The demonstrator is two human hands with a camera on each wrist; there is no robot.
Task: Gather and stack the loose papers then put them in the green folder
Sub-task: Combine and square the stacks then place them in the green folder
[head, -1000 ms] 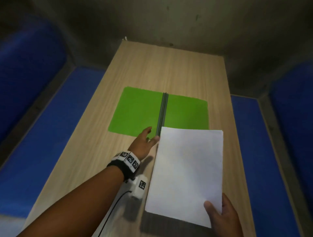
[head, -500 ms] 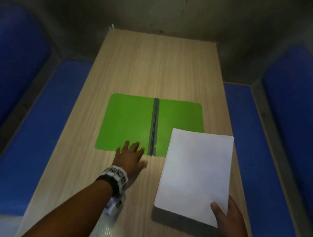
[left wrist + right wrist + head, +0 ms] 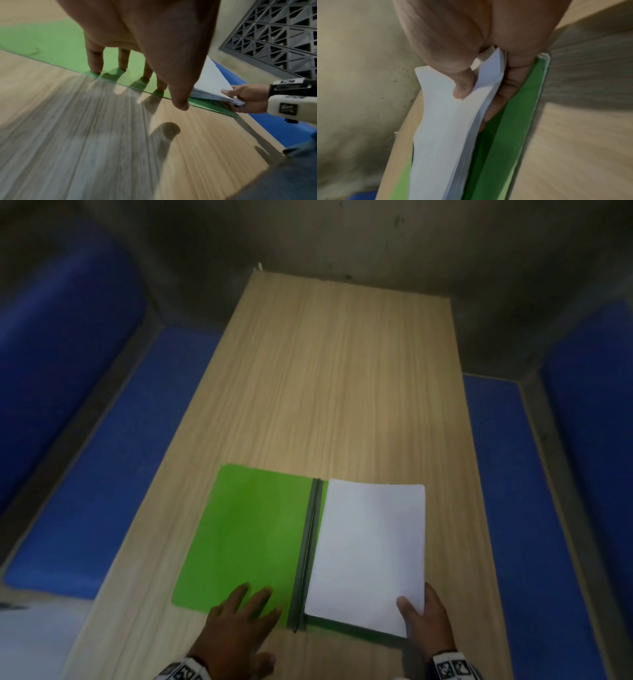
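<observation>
Here the right hand (image 3: 426,616) pinches the floppy paper stack (image 3: 370,549) at its near corner over the green folder (image 3: 253,529); left hand (image 3: 239,625) fingertips (image 3: 95,67), spread, pin the folder.

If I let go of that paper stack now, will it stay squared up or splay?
Probably splays slightly: the paper stack already fans at its held corner, pinched by the right hand. It looks floppy, bowing near the thumb. Its near corner sits lifted off the green folder, so it would likely drop flat.
</observation>
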